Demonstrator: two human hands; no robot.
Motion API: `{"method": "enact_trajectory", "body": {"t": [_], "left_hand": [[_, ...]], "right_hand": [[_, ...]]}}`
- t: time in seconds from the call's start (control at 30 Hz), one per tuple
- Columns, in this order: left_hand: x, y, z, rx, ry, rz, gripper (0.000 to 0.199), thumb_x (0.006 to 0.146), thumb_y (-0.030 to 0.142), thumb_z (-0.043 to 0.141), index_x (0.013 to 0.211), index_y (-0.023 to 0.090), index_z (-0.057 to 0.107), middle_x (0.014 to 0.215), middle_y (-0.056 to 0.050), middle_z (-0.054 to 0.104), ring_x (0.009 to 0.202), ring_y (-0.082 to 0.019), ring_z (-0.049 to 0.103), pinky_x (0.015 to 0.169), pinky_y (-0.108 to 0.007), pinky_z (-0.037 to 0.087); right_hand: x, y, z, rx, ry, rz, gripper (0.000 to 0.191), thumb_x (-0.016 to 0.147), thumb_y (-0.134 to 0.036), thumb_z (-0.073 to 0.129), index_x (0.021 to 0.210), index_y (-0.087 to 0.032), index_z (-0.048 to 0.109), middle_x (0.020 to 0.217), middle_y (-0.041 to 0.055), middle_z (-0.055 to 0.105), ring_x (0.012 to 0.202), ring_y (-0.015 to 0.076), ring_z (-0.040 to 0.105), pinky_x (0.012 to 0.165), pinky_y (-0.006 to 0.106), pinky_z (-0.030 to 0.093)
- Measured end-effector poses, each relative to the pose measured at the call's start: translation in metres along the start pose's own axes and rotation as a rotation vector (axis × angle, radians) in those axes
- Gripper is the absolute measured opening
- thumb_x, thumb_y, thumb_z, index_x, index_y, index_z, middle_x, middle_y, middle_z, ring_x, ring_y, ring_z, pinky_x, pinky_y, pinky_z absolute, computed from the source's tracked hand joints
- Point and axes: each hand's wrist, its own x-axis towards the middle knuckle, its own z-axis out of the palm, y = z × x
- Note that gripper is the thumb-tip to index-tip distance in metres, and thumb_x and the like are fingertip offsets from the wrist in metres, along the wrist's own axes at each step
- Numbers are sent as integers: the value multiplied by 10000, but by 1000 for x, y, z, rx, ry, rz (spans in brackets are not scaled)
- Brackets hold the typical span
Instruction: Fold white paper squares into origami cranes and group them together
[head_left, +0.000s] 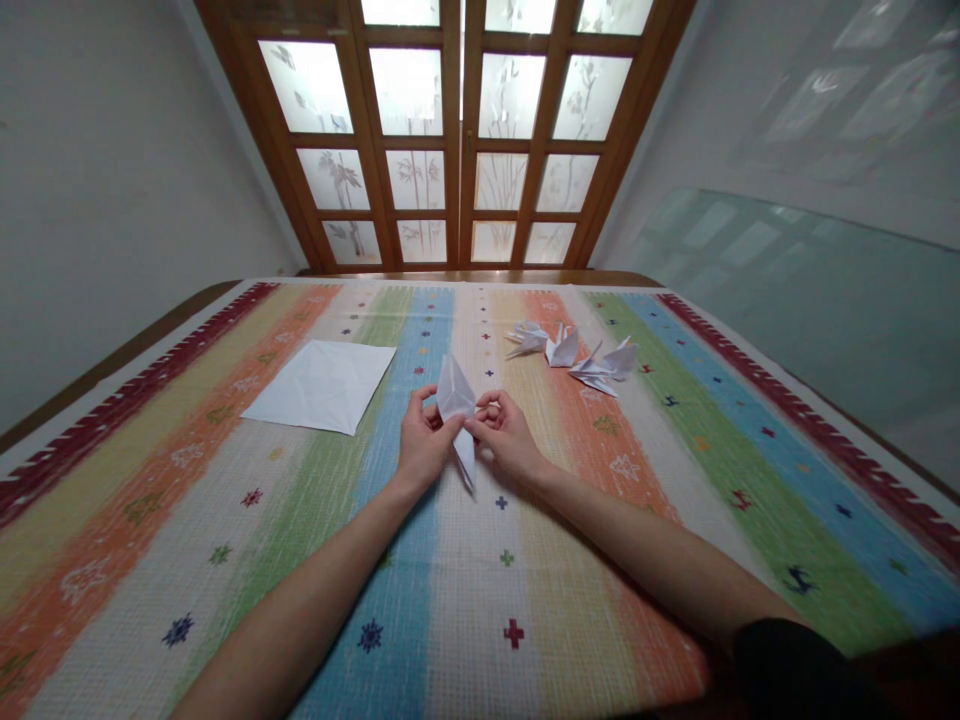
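Note:
Between my two hands, just above the middle of the table, is a folded white paper (pixel 456 386) in a long diamond shape, one point up and away, the other down toward me. My left hand (pixel 426 438) pinches its left side with thumb and fingers. On the other side, my right hand (pixel 508 436) grips the edge, its thumb pressed near the middle of the paper. Both thumbs almost meet at the paper's widest part. To the right and farther back lie several finished paper cranes (pixel 561 348), grouped close together.
A stack or sheet of square white paper (pixel 321 386) lies to the left of my hands. Beneath everything spreads a striped tablecloth (pixel 480 600) with small printed figures. Beyond the table's far edge stand wooden doors (pixel 453 150) with frosted panes. A glass panel (pixel 787 290) leans at the right wall.

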Motion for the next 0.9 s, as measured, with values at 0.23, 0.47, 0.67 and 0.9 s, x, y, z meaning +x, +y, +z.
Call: {"method": "enact_trajectory", "body": {"t": [0.23,0.47,0.67,0.9], "left_hand": [[3,2,-3,-31,39,-42,561,598,222,759,1040,197,414,768,-11,714,597,-162,672,579,-264,526],[1,1,-7,-10,-81,-32,612,678,251,733,1190,205,400,769,-2,707,614,-159,669,599,-262,518],[4,-3,-12,106,-57,58,557,794,262,614,1336,222,492,631,43,625,512,-114,545,541,-228,435],[12,-8,-20,86,-110,-17,201,683,254,596,816,182,729,807,-35,700,733,-177,604,684,-284,477]], "right_hand": [[-7,-2,0,-69,-129,-60,348,742,-255,661,1026,-266,461,790,-48,563,639,112,564,603,255,468],[-3,-5,-8,-269,-157,-159,156,801,-226,545,954,-224,576,825,-7,585,709,129,544,660,277,444],[0,-9,-12,-249,-136,-147,102,766,-231,600,866,-210,600,807,-4,602,705,130,544,659,272,445],[1,-9,-12,-109,-139,-80,140,715,-228,626,854,-224,611,754,-21,606,671,132,549,651,276,444]]}}
